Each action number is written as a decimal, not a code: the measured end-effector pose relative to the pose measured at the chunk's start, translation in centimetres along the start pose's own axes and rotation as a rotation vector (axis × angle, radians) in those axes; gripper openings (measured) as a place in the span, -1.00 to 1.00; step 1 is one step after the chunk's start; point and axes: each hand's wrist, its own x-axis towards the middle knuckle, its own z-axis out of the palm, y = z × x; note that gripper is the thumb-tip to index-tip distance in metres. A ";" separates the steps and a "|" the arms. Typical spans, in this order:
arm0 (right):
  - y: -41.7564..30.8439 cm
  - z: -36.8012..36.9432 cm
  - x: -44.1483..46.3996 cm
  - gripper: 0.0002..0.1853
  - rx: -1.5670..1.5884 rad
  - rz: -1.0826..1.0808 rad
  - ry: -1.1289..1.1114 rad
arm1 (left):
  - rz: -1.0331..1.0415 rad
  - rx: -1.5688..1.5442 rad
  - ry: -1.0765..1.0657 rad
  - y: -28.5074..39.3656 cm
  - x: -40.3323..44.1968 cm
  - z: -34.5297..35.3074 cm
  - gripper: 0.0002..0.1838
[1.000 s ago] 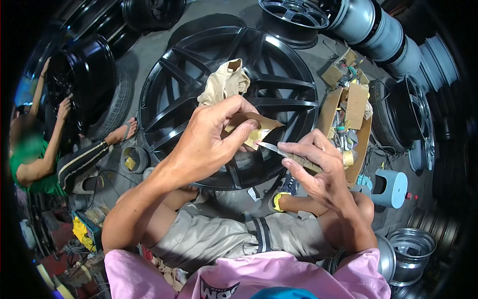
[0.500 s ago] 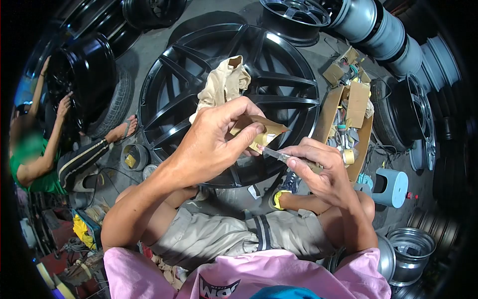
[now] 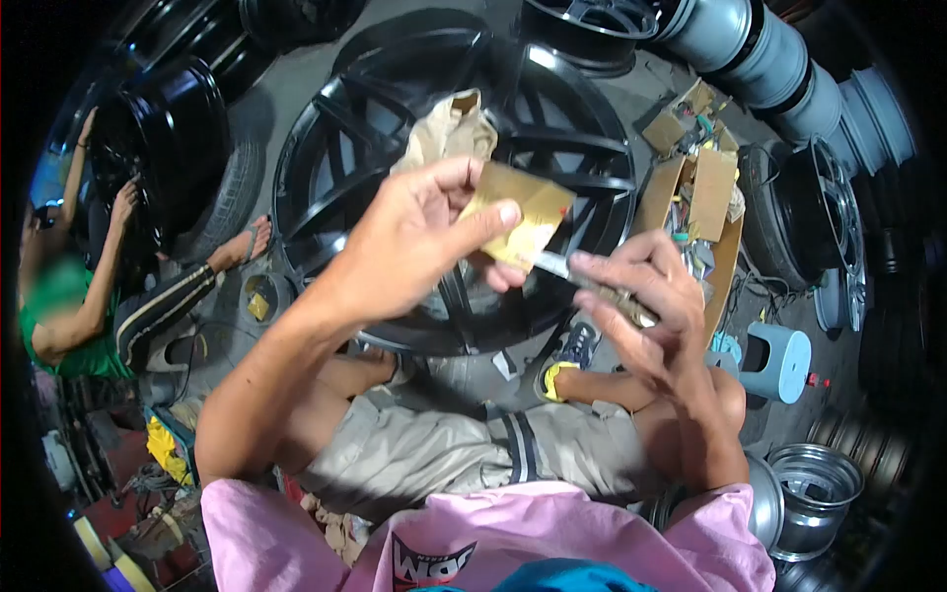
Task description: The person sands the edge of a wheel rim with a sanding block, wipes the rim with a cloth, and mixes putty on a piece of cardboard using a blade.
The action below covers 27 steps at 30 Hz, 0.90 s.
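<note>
My left hand (image 3: 424, 232) pinches a small yellow-gold sheet (image 3: 523, 219) between thumb and fingers, its printed face turned up. From the right, my right hand (image 3: 646, 306) grips a slim metal knife (image 3: 617, 296), whose pale blade meets or lies very near the sheet's lower right corner. Below both hands a large black wheel rim (image 3: 567, 163) lies flat. A crumpled beige cloth (image 3: 449, 133) rests on the rim's spokes, just beyond my left hand.
An open cardboard box (image 3: 712, 197) of small items stands right of the rim, near a blue stool (image 3: 784, 363). At the left sits another person (image 3: 79, 316) beside a tyre (image 3: 237, 187). Silver rims (image 3: 814, 493) are at the lower right; a small bucket (image 3: 264, 299) is left.
The sheet has been raised and opened flatter, showing more of its yellow face. My left hand has moved slightly up, and my right hand has turned with the knife, showing more of its handle.
</note>
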 end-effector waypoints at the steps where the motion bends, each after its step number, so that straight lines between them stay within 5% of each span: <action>1: 0.1 0.0 -0.2 -0.54 -0.033 -0.013 0.019 | 0.000 0.004 0.010 0.2 0.0 0.1 -0.62; 13: 2.8 -3.3 -1.9 -0.69 -0.305 0.040 0.277 | 0.152 0.225 0.146 -0.4 2.0 -3.2 -0.71; 21: 2.1 -4.9 -2.0 -0.74 -0.232 0.028 0.458 | 0.295 0.459 0.291 0.9 1.5 -5.5 -0.65; 27: -0.3 -4.6 -0.3 -0.77 -0.014 -0.134 0.565 | 0.199 0.481 0.400 2.8 -2.6 -4.0 -0.71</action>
